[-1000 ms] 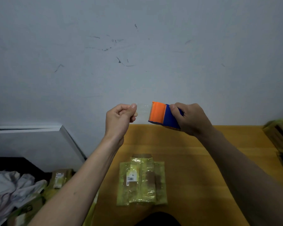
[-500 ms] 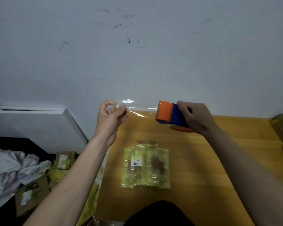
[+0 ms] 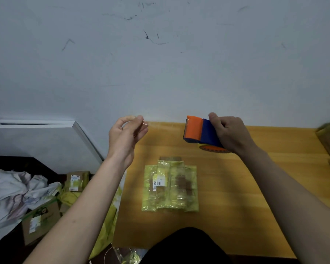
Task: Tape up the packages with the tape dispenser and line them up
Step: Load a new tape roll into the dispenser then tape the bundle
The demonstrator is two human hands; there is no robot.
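- Tape dispenser, orange and blue, held above the wooden table, right hand curled round it.
- Left hand pinches the clear tape's end.
- Yellow-wrapped package lies flat below.

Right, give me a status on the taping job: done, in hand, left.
Done: the yellow package on the table already shows glossy tape over it. In hand: the right hand holds the tape dispenser, the left hand pinches a clear strip stretched from it. Left: laying this strip down and lining up; packages on the floor wait.
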